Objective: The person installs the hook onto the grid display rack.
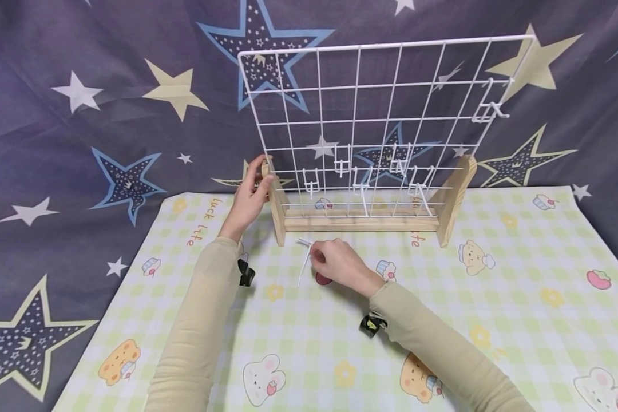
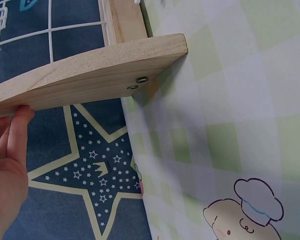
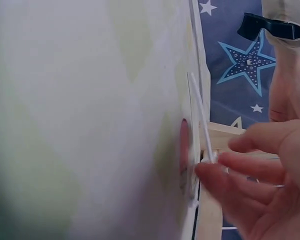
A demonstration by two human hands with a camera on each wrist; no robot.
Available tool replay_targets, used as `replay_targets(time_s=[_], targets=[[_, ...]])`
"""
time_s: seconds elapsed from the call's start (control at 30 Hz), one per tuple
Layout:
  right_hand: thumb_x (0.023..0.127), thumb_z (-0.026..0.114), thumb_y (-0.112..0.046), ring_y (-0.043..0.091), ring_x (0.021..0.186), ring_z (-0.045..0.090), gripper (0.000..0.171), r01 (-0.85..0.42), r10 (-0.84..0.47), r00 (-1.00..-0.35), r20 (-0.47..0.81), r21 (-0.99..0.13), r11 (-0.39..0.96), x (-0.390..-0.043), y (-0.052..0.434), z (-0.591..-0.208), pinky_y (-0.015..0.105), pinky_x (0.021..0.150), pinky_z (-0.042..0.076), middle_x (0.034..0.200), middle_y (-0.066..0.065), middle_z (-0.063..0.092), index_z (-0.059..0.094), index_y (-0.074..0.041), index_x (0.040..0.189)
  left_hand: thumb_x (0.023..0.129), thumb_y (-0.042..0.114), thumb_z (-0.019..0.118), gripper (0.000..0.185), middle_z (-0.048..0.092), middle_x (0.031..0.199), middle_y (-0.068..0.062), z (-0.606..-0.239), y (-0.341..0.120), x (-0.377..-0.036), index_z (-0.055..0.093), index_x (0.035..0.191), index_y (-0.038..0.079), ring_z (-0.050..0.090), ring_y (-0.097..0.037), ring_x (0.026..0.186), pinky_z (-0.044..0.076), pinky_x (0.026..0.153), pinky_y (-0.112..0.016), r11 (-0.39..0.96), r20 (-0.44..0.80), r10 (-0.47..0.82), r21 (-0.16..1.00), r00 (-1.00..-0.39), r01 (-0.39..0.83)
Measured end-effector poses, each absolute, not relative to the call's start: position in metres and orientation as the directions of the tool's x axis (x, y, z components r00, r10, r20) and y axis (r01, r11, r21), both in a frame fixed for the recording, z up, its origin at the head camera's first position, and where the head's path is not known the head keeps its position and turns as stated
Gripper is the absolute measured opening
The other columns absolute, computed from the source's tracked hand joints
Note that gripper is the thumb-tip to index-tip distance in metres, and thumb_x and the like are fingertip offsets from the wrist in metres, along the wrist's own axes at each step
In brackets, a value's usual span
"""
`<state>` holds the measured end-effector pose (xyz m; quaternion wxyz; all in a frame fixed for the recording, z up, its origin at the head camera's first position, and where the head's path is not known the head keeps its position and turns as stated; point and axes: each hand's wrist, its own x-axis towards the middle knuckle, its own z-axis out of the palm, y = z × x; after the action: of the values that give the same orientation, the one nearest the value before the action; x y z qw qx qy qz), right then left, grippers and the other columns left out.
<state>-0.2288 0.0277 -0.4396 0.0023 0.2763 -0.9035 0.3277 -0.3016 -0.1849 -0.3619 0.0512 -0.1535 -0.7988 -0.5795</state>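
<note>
Staged home-style recording corner: table under a checked cartoon cloth (image 1: 520,269) with bears and cupcakes, star-print fabric backdrop (image 1: 82,114) hung behind, white wire grid rack (image 1: 381,103) on a wooden base.

Your counter (image 1: 520,297) is covered by a green-and-yellow checked cloth (image 1: 314,343) printed with bears, rabbits and cupcakes. At its far edge stands a wooden base (image 1: 360,220) with two upright feet, carrying a white wire grid (image 1: 381,120); star-patterned fabric (image 1: 82,143) hangs behind
</note>
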Motion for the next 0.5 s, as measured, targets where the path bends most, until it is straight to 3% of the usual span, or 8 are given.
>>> replay_targets(time_s=[0.27,0.37,0.5], targets=[[0.087,0.067,-0.015,0.013,0.060,0.052,0.007,-0.373,-0.406,-0.911,0.075,-0.570,0.733,-0.235,0.038,-0.441,0.027,0.053,0.045,0.071,-0.003,0.061,0.071,-0.010,0.087,0.103,0.026,0.048,0.048,0.053,0.122,-0.021,-0.385,-0.190,-0.322,0.034,0.149,0.023,0.059,-0.034,0.098,0.056,0.084,-0.038,0.270,0.273,0.173,0.911,-0.946,0.312],[0.086,0.070,-0.022,0.014,0.060,0.049,0.012,-0.338,-0.377,-0.925,0.048,-0.556,0.759,-0.237,0.042,-0.443,0.028,0.052,0.042,0.069,-0.003,0.057,0.070,-0.010,0.088,0.103,0.027,0.048,0.049,0.053,0.123,-0.020,-0.385,-0.191,-0.322,0.034,0.149,0.024,0.059,-0.032,0.100,0.055,0.086,-0.037,0.274,0.272,0.167,0.910,-0.948,0.310],[0.083,0.075,-0.033,0.014,0.067,0.051,0.027,-0.333,-0.383,-0.924,0.015,-0.527,0.782,-0.237,0.042,-0.445,0.029,0.056,0.044,0.079,-0.003,0.058,0.070,-0.011,0.097,0.103,0.026,0.048,0.049,0.052,0.125,-0.022,-0.382,-0.192,-0.319,0.033,0.150,0.022,0.057,-0.036,0.103,0.055,0.087,-0.040,0.265,0.258,0.170,0.918,-0.951,0.296]])
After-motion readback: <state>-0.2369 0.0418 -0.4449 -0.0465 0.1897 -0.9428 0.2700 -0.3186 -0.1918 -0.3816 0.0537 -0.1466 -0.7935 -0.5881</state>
